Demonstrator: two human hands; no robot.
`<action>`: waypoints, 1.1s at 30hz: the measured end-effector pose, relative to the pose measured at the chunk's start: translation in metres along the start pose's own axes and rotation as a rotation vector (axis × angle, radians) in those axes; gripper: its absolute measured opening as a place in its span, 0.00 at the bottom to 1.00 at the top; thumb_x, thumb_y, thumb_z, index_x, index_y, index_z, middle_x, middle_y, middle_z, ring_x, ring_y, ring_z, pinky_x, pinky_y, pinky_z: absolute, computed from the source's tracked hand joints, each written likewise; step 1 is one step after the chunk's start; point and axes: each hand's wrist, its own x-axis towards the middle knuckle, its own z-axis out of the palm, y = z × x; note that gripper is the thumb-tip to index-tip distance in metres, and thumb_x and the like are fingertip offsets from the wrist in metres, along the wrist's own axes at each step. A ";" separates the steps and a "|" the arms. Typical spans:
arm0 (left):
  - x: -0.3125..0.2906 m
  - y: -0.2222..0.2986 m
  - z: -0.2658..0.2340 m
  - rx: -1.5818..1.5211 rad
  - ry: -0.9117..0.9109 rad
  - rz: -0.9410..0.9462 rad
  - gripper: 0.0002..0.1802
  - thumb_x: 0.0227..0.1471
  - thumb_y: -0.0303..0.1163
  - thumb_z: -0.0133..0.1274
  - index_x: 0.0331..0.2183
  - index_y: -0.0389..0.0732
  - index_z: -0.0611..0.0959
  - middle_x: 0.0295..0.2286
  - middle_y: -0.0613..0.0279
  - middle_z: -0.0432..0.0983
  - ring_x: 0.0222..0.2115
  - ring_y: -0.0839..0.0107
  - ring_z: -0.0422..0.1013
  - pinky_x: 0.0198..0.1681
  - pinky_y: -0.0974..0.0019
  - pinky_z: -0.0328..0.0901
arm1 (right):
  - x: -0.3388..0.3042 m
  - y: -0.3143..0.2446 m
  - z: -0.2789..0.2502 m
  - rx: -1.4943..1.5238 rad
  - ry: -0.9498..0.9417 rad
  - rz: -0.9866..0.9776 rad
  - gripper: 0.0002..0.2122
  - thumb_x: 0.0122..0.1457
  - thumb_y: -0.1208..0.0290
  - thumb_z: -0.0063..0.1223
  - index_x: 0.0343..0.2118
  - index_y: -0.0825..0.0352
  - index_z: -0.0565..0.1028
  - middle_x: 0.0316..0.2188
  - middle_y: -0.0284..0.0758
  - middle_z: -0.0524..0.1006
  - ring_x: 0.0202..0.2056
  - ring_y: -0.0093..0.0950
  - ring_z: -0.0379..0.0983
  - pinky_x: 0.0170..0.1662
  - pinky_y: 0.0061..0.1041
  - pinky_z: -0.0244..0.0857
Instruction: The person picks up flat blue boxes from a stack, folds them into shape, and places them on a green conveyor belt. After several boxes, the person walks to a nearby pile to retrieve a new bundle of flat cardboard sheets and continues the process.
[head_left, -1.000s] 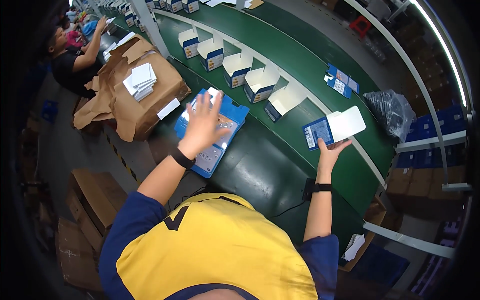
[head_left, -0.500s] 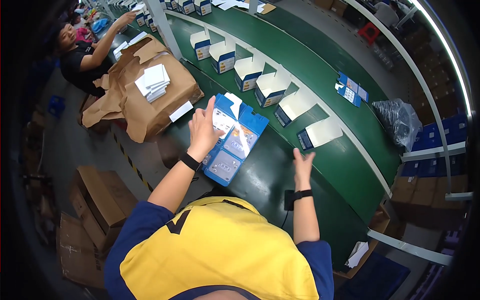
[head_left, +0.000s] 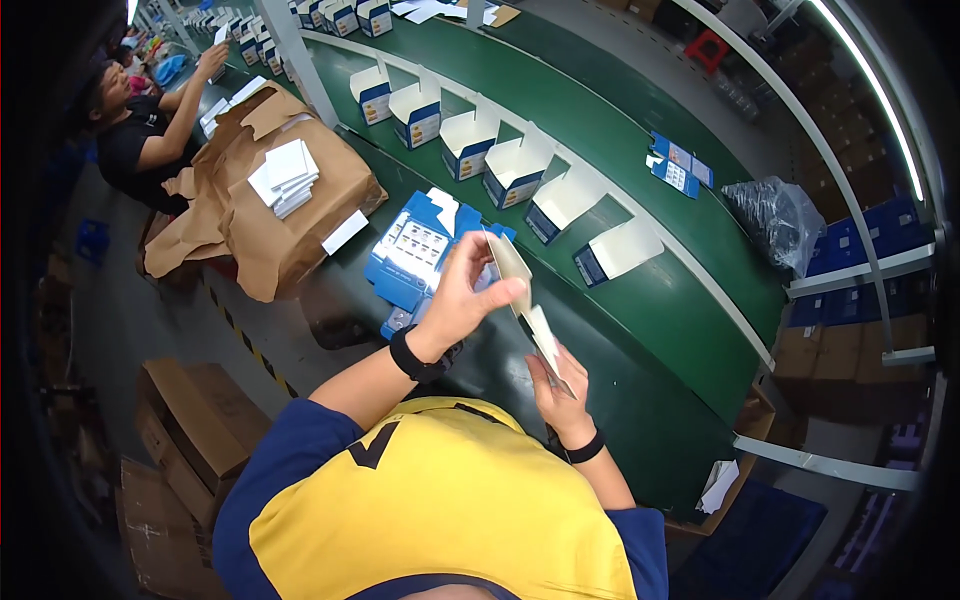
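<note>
Now both hands on 1 flat carton blank (head_left: 528, 312), over belt's (head_left: 640, 300) near edge: left hand (head_left: 462, 300) pinches top, right hand (head_left: 556, 392) grips bottom. Folding step, likely; next needs squaring it open.

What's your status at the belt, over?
Left hand and right hand both grip one flat unfolded carton. Stack of blue cartons just beyond. Nothing between hands and green belt.
</note>
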 end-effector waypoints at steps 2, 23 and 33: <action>-0.006 0.003 0.014 -0.064 -0.088 -0.095 0.35 0.44 0.47 0.60 0.46 0.35 0.65 0.43 0.59 0.66 0.45 0.73 0.63 0.49 0.68 0.57 | -0.009 -0.004 -0.004 0.134 0.115 0.165 0.43 0.44 0.66 0.66 0.60 0.68 0.49 0.48 0.45 0.70 0.44 0.39 0.72 0.46 0.30 0.65; -0.027 0.001 0.035 0.632 -0.535 0.362 0.53 0.36 0.25 0.60 0.60 0.42 0.47 0.56 0.48 0.48 0.59 0.50 0.47 0.61 0.53 0.44 | 0.001 -0.056 -0.069 0.630 0.186 0.455 0.62 0.24 0.46 0.72 0.61 0.70 0.44 0.58 0.43 0.55 0.56 0.36 0.56 0.57 0.33 0.52; -0.048 0.003 0.050 0.507 -0.608 0.410 0.56 0.30 0.27 0.66 0.59 0.59 0.54 0.49 0.46 0.54 0.51 0.47 0.56 0.50 0.52 0.59 | 0.007 -0.054 -0.079 0.464 0.247 0.662 0.45 0.41 0.65 0.64 0.60 0.66 0.48 0.57 0.43 0.57 0.57 0.36 0.55 0.58 0.35 0.52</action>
